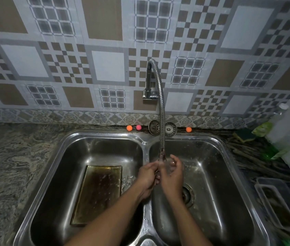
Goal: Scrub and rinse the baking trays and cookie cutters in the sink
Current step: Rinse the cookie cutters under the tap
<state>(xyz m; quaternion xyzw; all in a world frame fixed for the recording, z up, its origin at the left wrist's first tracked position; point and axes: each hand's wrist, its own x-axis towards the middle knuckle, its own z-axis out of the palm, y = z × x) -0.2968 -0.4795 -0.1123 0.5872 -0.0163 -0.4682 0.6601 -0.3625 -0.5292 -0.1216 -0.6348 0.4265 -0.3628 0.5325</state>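
Left hand [147,176] and right hand [172,174] meet under flexible steel tap [160,103].
Curled together for rinsing, likely; I cannot tell what, if anything, they grasp.

Glossy steel sink [105,134], ribbed shiny metal faucet hose [162,112], veined stone counter [7,166]

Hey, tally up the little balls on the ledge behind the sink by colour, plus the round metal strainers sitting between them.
Small round orange balls: 2
Small round pink ball: 1
Round metal sink strainers: 2
Total: 5
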